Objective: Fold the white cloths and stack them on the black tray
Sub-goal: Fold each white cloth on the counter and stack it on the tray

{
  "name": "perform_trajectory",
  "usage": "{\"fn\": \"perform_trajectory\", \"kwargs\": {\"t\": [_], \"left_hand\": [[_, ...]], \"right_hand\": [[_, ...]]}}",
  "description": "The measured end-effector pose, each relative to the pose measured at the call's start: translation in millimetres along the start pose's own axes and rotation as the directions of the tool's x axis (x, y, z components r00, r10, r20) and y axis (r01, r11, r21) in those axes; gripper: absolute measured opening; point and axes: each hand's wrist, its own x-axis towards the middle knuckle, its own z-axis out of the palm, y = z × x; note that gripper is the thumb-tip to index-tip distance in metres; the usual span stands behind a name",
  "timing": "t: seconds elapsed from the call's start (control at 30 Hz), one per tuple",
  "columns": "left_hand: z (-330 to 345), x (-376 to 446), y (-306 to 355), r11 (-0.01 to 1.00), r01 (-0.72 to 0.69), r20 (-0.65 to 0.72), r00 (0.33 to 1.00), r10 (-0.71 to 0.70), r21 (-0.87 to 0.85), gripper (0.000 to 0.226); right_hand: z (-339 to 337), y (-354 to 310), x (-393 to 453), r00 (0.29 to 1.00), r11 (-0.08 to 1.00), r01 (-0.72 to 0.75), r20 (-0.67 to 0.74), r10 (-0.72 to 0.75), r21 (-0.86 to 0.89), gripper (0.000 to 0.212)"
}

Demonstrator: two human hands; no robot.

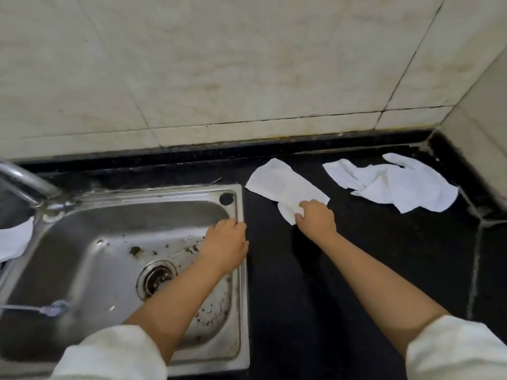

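Now we are pinching the near corner of a flat white cloth (285, 185) with our right hand (315, 219), fingers curled round the fabric, while the cloth is lying spread on the black tabletop (343, 270) just right of the sink (109, 231). Our left hand (226, 242) is resting on the sink's right rim, fingers loosely bent and holding nothing. A second white cloth (395, 187) is lying crumpled further right, near the corner of the tiled wall (219, 64), apart from the first. At the far left edge something white (13, 239) is showing beside the tap (24, 179); we cannot tell what it is. No black tray is showing in this view.

We are judging this as the start of a fold, with nothing stacked yet. The risks from here: we are gripping only one corner, so the thin cloth may be dragging and bunching instead of folding square. The sink basin is looking dirty, with dark specks round the drain (156, 278), so a cloth sliding over the rim may be getting soiled.
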Motion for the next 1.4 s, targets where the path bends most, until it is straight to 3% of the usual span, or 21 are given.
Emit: {"fn": "perform_trajectory", "kwargs": {"t": [0.1, 0.2, 0.3, 0.37, 0.43, 0.57, 0.67, 0.73, 0.8, 0.9, 1.0, 1.07, 1.17, 1.2, 1.3, 1.4], "left_hand": [[6, 19, -3, 1.0, 0.029, 0.01, 1.0, -0.028, -0.013, 0.035], [11, 34, 3, 0.997, 0.071, 0.022, 0.997, -0.07, -0.042, 0.035], [18, 48, 12, 0.992, 0.086, 0.032, 0.996, -0.083, -0.088, 0.036], [22, 59, 20, 0.987, 0.082, 0.012, 0.997, -0.081, -0.14, 0.043], [24, 66, 32, 0.974, 0.096, -0.042, 0.993, -0.107, -0.206, 0.054], [33, 70, 56, 0.959, 0.115, -0.132, 0.979, -0.153, -0.259, 0.058], [39, 68, 70, 0.963, -0.055, -0.32, 0.947, -0.034, -0.263, 0.027], [36, 64, 74, 0.947, -0.224, -0.414, 0.903, 0.112, -0.232, 0.023], [27, 57, 77, 0.881, -0.445, -0.49, 0.811, 0.32, -0.161, 0.025], [11, 42, 90, 0.691, -0.719, -0.535, 0.556, 0.637, 0.075, 0.029], [-14, 28, 126, 0.461, -0.861, -0.483, 0.316, 0.817, 0.217, 0.025], [-33, 19, 165, 0.387, -0.886, -0.422, 0.258, 0.869, 0.255, 0.014], [-59, 1, 237, 0.35, -0.921, -0.397, 0.262, 0.88, 0.169, 0.019], [-67, -8, 264, 0.306, -0.943, -0.403, 0.231, 0.886, 0.133, 0.02], [-84, -46, 338, 0.09, -0.978, -0.437, -0.001, 0.899, 0.187, 0.016], [-83, -84, 394, -0.007, -0.926, -0.38, -0.162, 0.911, 0.378, 0.017]], "right_hand": [[10, 5, 27, 0.999, 0.995, 0.044, 0.035, -0.04, -0.091, 0.032], [16, 16, 39, 0.985, 0.976, 0.171, -0.005, -0.173, -0.133, 0.016], [21, 27, 49, 0.963, 0.945, 0.264, -0.007, -0.271, -0.194, 0.035], [23, 35, 51, 0.942, 0.93, 0.335, 0.019, -0.336, -0.148, 0.031], [5, 33, 40, 0.908, 0.909, 0.416, 0.054, -0.415, -0.02, 0.012], [-26, 38, 8, 0.92, 0.902, 0.387, -0.012, -0.392, 0.193, 0.018], [-52, 42, -29, 0.928, 0.904, 0.354, 0.025, -0.371, 0.24, 0.02], [-64, 55, -52, 0.945, 0.924, 0.307, 0.041, -0.324, 0.228, 0.02], [-76, 72, -77, 0.963, 0.951, 0.254, 0.045, -0.266, 0.177, 0.023], [-94, 96, -121, 0.991, 0.987, 0.134, 0.015, -0.136, 0.088, 0.027], [-115, 121, -169, 0.994, 1.0, -0.021, -0.104, 0.021, 0.003, 0.026], [-134, 144, -201, 0.962, 0.99, -0.142, -0.238, 0.134, -0.019, 0.023], [-167, 181, -260, 0.827, 0.94, -0.342, -0.477, 0.298, -0.005, 0.022], [-178, 191, -283, 0.758, 0.914, -0.405, -0.556, 0.34, 0.007, 0.022], [-200, 214, -357, 0.53, 0.837, -0.543, -0.744, 0.407, 0.071, 0.024], [-196, 227, -431, 0.359, 0.76, -0.64, -0.83, 0.426, 0.114, 0.027]]}}
